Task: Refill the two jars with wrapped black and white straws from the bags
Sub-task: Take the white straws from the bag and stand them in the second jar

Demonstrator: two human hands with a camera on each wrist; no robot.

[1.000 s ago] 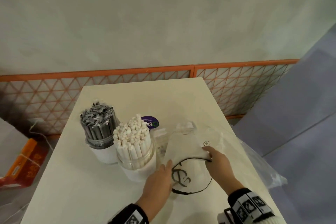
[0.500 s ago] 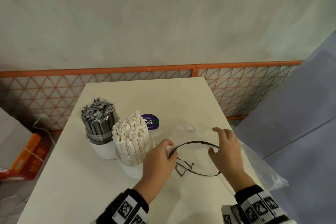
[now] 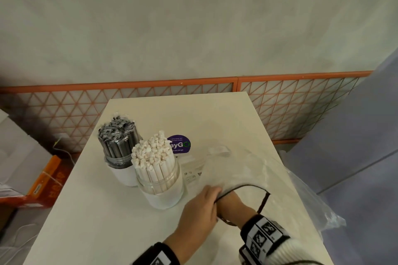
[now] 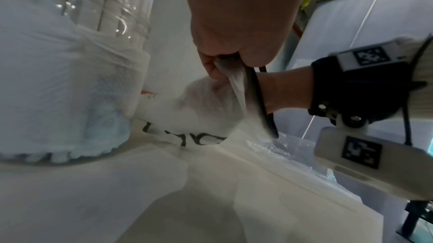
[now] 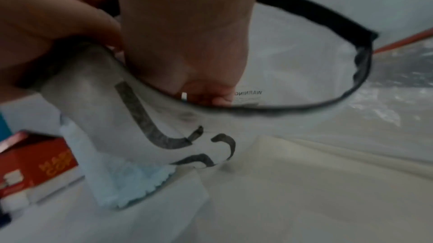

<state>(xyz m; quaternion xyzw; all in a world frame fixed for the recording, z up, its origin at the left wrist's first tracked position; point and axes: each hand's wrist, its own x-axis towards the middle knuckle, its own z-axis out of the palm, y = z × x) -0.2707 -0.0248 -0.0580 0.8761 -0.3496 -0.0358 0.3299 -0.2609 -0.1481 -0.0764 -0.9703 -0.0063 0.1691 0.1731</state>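
Note:
Two jars stand on the white table [image 3: 215, 114]: one packed with black wrapped straws [image 3: 117, 142], one with white wrapped straws [image 3: 156, 165]. Right of them lies a clear plastic bag [image 3: 243, 170] with a black rim and black lettering. My left hand [image 3: 200, 206] pinches that rim [image 4: 257, 95] and holds the mouth lifted. My right hand [image 5: 211, 97] reaches down through the bag's mouth. Its fingertips sit inside the plastic, and I cannot tell whether they hold anything. In the head view the left hand and the bag hide the right hand's fingers.
A purple round sticker [image 3: 179, 144] lies behind the white jar. A second clear bag [image 3: 312, 206] hangs over the table's right edge. An orange box [image 3: 46, 180] sits on the floor at left. An orange lattice fence [image 3: 150, 97] runs behind the table.
Both hands were spreading the bag's black rim apart. Now the right hand has gone into the mouth, and the left hand has drawn the rim back toward me and lifted it.

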